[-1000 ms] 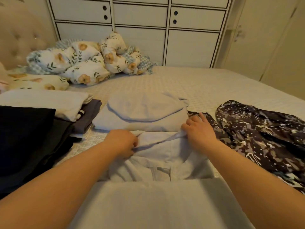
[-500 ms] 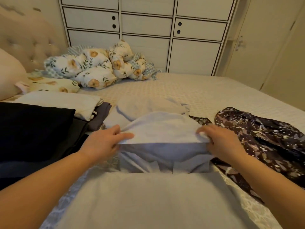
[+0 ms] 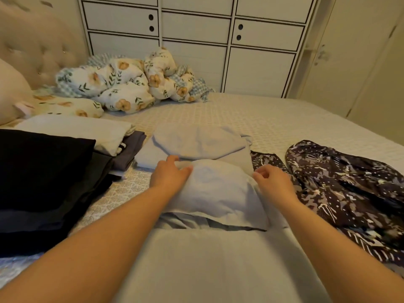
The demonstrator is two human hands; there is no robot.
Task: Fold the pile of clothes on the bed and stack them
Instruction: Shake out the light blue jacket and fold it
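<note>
two hands (image 3: 169,174) (image 3: 272,181) pinch the pale blue garment (image 3: 215,193), lying lengthwise away.

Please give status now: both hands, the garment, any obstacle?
Left hand grips the light blue garment; right hand pinches its right edge. Half folded on the bed. Patterned dark garment close beside, not blocking.
</note>
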